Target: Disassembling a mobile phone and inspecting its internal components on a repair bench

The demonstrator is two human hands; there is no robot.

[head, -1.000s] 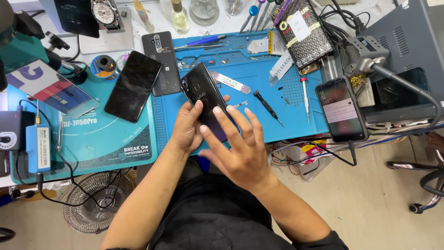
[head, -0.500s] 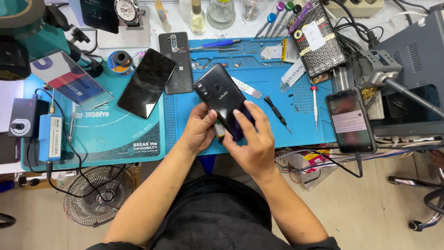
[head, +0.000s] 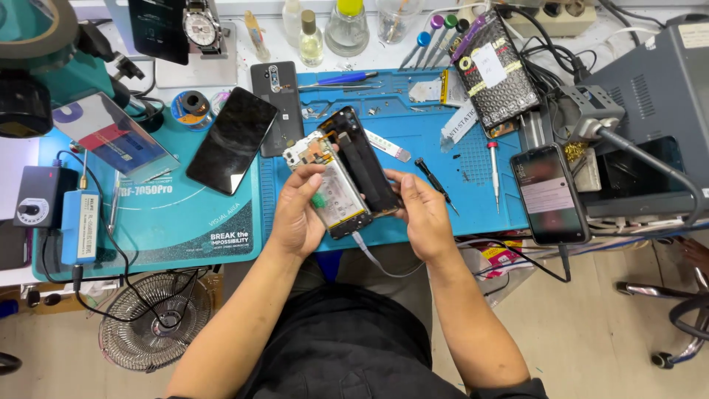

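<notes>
Over the blue mat (head: 473,199) we hold an opened phone (head: 336,185) – left hand (head: 299,214) closed around its body, right hand (head: 425,214) pinching the black back cover (head: 365,166); keep both halves close, sparing the thin ribbon cable (head: 377,258).

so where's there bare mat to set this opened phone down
The barest patch is the blue mat between the black screwdriver and the red-tipped screwdriver. The teal mat below the loose black screen is also free. The mat's top edge, near the bottles and blue pen, is crowded.
</notes>
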